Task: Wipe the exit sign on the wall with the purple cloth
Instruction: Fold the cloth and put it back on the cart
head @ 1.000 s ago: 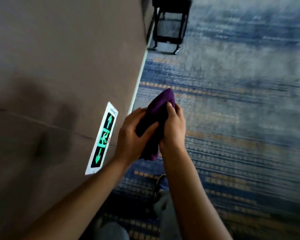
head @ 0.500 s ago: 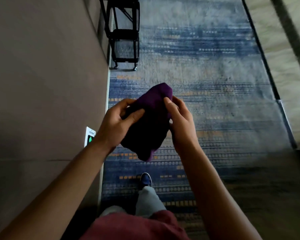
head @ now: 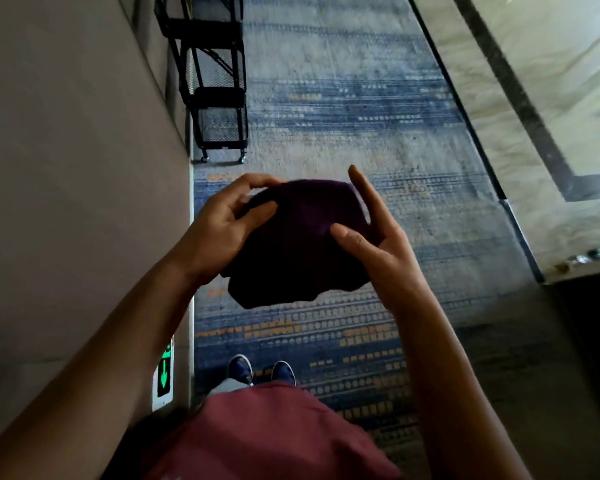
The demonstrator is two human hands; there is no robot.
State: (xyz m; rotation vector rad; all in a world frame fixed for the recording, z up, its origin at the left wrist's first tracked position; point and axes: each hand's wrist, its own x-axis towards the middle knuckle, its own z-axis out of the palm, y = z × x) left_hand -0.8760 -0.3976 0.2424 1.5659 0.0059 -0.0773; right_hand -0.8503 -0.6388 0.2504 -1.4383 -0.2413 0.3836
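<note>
A dark purple cloth [head: 298, 247] is held in front of me above the carpet, spread between both hands. My left hand [head: 222, 226] grips its left edge, thumb on top and fingers curled over the far side. My right hand [head: 374, 237] holds the right edge, thumb pressing on top and fingers extended behind it. The exit sign [head: 163, 375], white-framed with a glowing green arrow, sits low on the wall at lower left, partly hidden by my left forearm.
The brown wall [head: 66, 168] runs along the left. A black wire cart on wheels [head: 215, 84] stands against it ahead. Blue patterned carpet [head: 343, 116] covers the floor, with pale marble [head: 551, 98] to the right. My shoes [head: 260, 370] show below.
The view has swung away from the wall and the sign has slid to the lower left. The bunched cloth has been spread wider between my hands, and my right fingers have straightened.
</note>
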